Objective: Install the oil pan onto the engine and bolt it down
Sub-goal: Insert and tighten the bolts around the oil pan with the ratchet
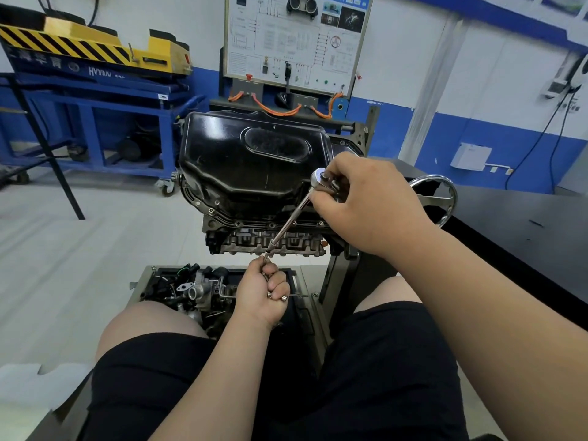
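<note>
The black oil pan (254,160) sits on top of the upturned engine (270,240), which hangs on a stand in front of me. Bolt heads show along the pan's near flange (237,223). My right hand (366,202) grips the head of a chrome ratchet (321,178); its long extension (288,226) slants down to the left. My left hand (262,294) is curled around several small bolts and pinches one at the extension's lower tip, just below the engine's near edge.
A tray of loose engine parts (191,288) lies under the engine, by my knees. The stand's chrome handwheel (437,195) is right of my right hand. A dark bench (525,237) runs along the right, a blue cart (95,100) stands back left, a wiring display board (296,43) behind.
</note>
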A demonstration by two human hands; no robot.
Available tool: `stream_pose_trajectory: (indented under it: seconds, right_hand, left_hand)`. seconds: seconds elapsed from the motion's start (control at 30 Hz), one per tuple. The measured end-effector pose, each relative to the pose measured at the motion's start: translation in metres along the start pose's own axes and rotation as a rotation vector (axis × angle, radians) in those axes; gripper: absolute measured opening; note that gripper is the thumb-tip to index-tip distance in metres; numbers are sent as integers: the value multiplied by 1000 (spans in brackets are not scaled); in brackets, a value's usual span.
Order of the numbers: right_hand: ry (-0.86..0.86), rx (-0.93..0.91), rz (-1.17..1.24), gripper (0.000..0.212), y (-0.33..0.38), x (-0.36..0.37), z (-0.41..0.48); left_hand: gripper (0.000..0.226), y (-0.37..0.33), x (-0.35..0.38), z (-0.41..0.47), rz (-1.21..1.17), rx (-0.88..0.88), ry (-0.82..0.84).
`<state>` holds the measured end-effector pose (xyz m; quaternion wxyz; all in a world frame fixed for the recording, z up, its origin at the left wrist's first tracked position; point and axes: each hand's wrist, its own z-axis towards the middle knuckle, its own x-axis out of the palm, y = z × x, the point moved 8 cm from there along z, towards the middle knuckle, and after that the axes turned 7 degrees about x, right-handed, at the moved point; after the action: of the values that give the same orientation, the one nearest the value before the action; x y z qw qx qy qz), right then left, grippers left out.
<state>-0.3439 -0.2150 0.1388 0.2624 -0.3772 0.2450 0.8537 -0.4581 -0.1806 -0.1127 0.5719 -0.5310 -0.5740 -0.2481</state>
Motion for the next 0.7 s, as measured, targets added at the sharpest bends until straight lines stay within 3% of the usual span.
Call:
stream_pose_trajectory:
  seconds: [0.27, 0.53, 0.7]
  right_hand:
    - [101, -50, 41, 19, -3, -1, 2]
    - [57, -30, 26, 15, -16, -10, 13]
    - [71, -115, 4, 21, -7, -8, 15]
  left_hand:
    - [32, 1, 2, 9, -19, -62, 33]
    - [32, -14, 8, 18, 166, 51, 81]
    - [28, -4, 7, 22, 154, -54, 10]
